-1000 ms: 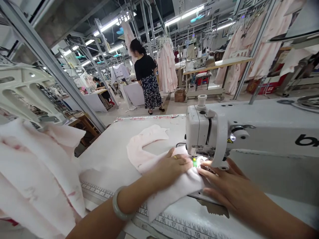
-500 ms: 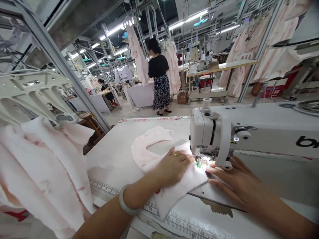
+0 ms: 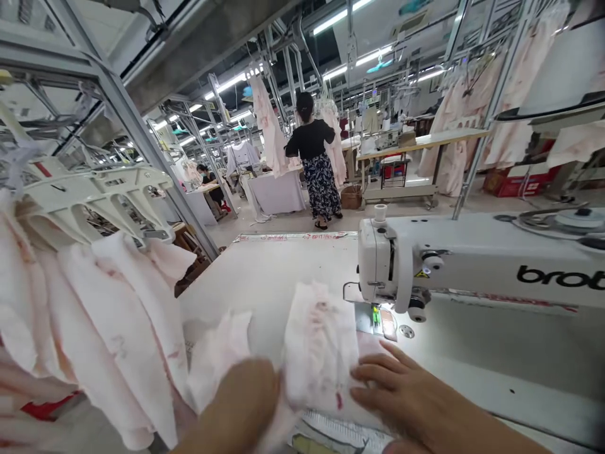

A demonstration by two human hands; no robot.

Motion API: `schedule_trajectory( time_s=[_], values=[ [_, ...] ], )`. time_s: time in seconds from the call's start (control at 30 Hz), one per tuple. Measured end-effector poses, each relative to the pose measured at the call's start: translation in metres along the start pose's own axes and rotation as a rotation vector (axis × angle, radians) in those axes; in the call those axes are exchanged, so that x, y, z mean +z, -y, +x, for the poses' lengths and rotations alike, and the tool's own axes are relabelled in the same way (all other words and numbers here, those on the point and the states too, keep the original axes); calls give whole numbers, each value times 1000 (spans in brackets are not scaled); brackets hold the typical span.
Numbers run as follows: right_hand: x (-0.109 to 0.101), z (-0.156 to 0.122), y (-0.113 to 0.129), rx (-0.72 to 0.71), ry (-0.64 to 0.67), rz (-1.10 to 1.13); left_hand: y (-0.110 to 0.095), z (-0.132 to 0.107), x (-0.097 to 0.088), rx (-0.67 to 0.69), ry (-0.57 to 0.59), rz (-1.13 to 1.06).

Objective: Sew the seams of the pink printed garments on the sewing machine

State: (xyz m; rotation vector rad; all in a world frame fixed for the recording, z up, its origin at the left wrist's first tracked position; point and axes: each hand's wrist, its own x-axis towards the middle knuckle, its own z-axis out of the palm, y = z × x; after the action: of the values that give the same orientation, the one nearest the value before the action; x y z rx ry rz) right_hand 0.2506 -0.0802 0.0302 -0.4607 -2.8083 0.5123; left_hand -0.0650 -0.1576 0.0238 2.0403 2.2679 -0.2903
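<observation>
A pale pink fabric piece [image 3: 321, 343] is bunched and raised off the white table [image 3: 265, 271], just left of the sewing machine's needle [image 3: 375, 312]. My left hand [image 3: 243, 400] is low in view and blurred. Its fingers are buried in the cloth's left side and grip it. My right hand [image 3: 401, 391] lies on the cloth's right lower edge with its fingers stretched out flat. A printed ruler strip [image 3: 340, 425] runs along the table's front edge under the cloth.
The white sewing machine [image 3: 472, 261] fills the right side. Several pale pink cut pieces [image 3: 108, 321] hang from a white rack [image 3: 94, 189] on the left. A person in a black top [image 3: 314, 142] stands at a far table, among hanging garments and metal frames.
The cloth has come out from under the needle and been pulled toward me and lifted. Both hands moved back from the machine. The view has tilted up and left.
</observation>
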Motion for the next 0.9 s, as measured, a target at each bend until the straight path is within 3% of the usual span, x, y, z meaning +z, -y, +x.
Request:
schedule_trajectory(
  time_s=[0.03,0.13,0.23,0.3,0.4,0.5,0.7,0.9],
  values=[
    [1,2,-4,-2,4,-32,-5,-16,9,104,80,26],
    [14,4,-30,12,-138,-236,-28,-32,13,597,42,15],
    [28,-1,-56,-9,-332,-462,-51,-6,-8,832,-147,-79],
    [29,-7,-63,-16,-389,-536,-61,20,-18,878,-150,-184],
    [20,-15,-63,-19,-385,-537,-70,49,-19,854,-47,-287],
    [11,-16,-60,-6,-356,-505,-78,63,-10,744,-30,-327],
    [12,-11,-63,94,-273,-398,-90,65,-9,619,-29,-368],
    [25,-23,-80,89,-286,-364,-91,59,-14,607,-19,-423]
  ],
)
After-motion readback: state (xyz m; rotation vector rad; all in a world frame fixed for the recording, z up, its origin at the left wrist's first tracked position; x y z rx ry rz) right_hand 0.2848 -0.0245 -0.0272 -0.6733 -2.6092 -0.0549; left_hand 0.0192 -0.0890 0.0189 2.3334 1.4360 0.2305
